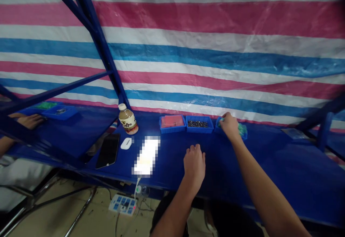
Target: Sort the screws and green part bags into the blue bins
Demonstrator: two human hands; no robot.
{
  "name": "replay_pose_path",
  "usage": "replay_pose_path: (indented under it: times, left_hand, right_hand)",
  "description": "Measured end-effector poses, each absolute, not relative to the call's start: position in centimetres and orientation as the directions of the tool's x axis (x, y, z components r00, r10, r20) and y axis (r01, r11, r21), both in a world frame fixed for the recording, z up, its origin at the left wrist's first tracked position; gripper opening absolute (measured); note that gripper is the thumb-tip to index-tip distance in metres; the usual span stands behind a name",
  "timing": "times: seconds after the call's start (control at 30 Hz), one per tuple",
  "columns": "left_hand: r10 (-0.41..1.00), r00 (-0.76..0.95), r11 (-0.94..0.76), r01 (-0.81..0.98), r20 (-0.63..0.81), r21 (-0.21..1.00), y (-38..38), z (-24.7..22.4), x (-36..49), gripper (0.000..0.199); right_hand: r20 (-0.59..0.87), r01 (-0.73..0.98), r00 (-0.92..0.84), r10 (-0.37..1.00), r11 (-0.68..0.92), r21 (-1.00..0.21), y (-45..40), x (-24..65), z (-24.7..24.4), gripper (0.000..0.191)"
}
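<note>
My right hand point(230, 125) reaches into a blue bin point(244, 137) at the back of the table. Its fingers bend together at the left end of the bin, and anything pinched in them is too small to make out. Green pieces point(242, 129) fill the part of the bin that shows beside the hand. Nearer to me, my left hand point(194, 163) rests on the blue table point(172, 154) with its back up and its fingers curled under. Whatever lies beneath those fingers is hidden.
Blue bins hold small metal parts point(198, 124) and flat pink-red pieces point(172, 121). Leftward are a bottle point(128, 120), a white case point(126, 143), a dark phone point(108, 150) and a blurred bright device point(147, 157) on a cable. Another person's hand point(30, 121) is beyond the blue frame point(106, 55).
</note>
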State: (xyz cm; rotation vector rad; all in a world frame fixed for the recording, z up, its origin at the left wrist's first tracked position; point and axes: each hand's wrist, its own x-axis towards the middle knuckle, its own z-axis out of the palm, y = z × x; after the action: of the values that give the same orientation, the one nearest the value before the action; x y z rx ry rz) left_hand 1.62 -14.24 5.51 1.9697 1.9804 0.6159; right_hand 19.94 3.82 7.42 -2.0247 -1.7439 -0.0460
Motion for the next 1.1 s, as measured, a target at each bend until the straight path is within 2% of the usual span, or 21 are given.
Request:
replay_pose_path:
  times: [0.2,0.3,0.4,0.5,0.57,0.63,0.73,0.8,0.97,1.1]
  left_hand:
    - [0.996,-0.009,-0.036,0.881,0.091,0.473,-14.3,5.2,1.5,0.028]
    - [0.995,-0.011,-0.038,0.883,0.101,0.467,-14.2,5.0,1.4,0.027]
    - [0.994,-0.004,-0.048,0.881,0.108,0.471,-14.2,5.1,1.4,0.026]
    - [0.995,0.009,-0.055,0.885,0.100,0.463,-14.2,5.5,1.6,0.025]
    - [0.995,0.017,-0.058,0.894,0.096,0.445,-14.3,5.8,1.8,0.025]
    - [0.996,0.028,-0.063,0.904,0.088,0.423,-14.4,6.0,2.2,0.025]
    - [0.997,0.052,-0.072,0.910,0.061,0.407,-14.4,5.9,2.7,0.024]
    - [0.997,0.063,-0.078,0.909,0.050,0.410,-14.4,5.8,2.8,0.024]
    - [0.994,0.074,-0.099,0.900,0.076,0.424,-14.2,5.3,2.8,0.023]
    - [0.994,0.068,-0.100,0.898,0.090,0.428,-14.1,5.0,2.9,0.022]
  right_hand:
    - [0.299,0.941,0.084,0.951,0.023,-0.339,2.8,20.0,7.7,0.039]
    - [0.376,0.926,0.036,0.926,0.110,-0.361,2.4,22.0,8.6,0.031]
    - [0.473,0.931,0.041,0.880,0.138,-0.339,2.2,25.1,8.6,0.033]
    - [0.377,0.933,-0.067,0.924,0.192,-0.303,2.1,27.9,7.6,0.035]
    - [0.291,0.922,-0.143,0.946,0.233,-0.308,2.2,29.2,6.9,0.043]
    - [0.208,0.892,-0.228,0.951,0.290,-0.347,2.4,30.1,6.5,0.053]
    - [0.134,0.844,-0.297,0.945,0.326,-0.426,3.1,31.2,6.4,0.053]
    - [0.159,0.847,-0.282,0.946,0.323,-0.422,3.5,32.0,6.2,0.055]
    - [0.352,0.871,-0.289,0.890,0.397,-0.289,3.7,33.1,4.5,0.060]
    - [0.461,0.908,-0.210,0.862,0.347,-0.236,3.7,33.5,3.1,0.073]
